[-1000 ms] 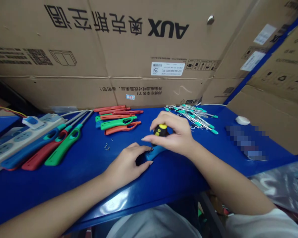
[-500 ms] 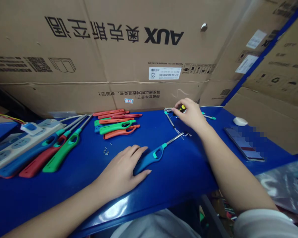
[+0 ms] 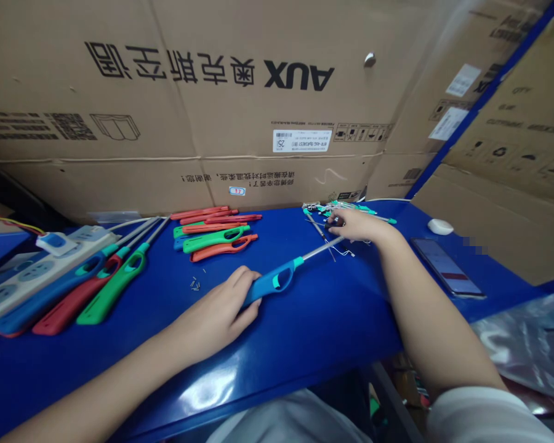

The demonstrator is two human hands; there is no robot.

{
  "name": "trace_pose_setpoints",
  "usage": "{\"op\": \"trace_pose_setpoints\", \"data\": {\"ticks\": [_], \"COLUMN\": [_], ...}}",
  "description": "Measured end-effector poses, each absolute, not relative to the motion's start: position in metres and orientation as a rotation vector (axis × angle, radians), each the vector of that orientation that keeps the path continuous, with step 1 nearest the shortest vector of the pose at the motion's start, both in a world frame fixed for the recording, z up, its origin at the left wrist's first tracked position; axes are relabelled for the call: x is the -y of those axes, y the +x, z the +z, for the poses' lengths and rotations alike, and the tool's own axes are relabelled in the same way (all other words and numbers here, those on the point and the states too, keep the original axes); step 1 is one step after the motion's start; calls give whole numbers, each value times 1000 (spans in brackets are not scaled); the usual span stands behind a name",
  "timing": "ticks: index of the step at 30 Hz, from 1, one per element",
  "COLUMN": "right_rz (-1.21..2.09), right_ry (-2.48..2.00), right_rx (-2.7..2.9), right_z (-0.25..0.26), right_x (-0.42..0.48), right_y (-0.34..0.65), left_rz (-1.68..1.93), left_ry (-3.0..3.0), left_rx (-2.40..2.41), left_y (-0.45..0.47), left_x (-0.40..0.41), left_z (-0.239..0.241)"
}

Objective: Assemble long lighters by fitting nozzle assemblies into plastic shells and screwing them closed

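Left hand (image 3: 221,311) wraps around the butt end of the blue lighter (image 3: 277,282), which slants across the blue surface (image 3: 305,332), its metal tube pointing up-right toward the right hand (image 3: 357,224). That right hand rests at the tube's tip, fingers curled beside the pile of teal-tipped metal rods (image 3: 346,210); whether it pinches anything, cannot tell.

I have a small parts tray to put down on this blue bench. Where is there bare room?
Bare table lies between the right forearm and the blue lighter, and along the near edge. The far side is crowded: handle shells, metal rods, three lighters, power strip, phone.
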State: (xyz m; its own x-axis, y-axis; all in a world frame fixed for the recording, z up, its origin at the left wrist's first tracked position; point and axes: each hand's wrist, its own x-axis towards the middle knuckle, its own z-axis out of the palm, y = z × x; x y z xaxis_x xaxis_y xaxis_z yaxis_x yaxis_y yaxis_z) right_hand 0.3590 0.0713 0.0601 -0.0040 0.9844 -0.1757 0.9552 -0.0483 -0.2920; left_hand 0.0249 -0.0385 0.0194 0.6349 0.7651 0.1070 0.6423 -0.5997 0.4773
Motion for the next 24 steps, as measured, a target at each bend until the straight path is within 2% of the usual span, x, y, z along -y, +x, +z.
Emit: {"op": "trace_pose_setpoints", "data": {"ticks": [4,11,17,20,24], "right_rz": [548,254,236,275,274], "right_ry": [-2244,-2282,-2217,-2227,-2290], "right_rx": [2122,2083,2160,2227,2228], "right_z": [61,59,55,52,48], "right_x": [-73,-79,-73,-70,-70], "right_y": [362,367,344,331,327], "left_rz": [422,605,654,906,1061], "left_ry": [2385,2287,2220,2139,2038], "left_rx": [-1328,-1582,-1817,-1953,-2122], "left_y": [18,12,0,-8,-23], "left_x": [31,20,18,16,6], "left_z": [24,33,63,79,90]}}
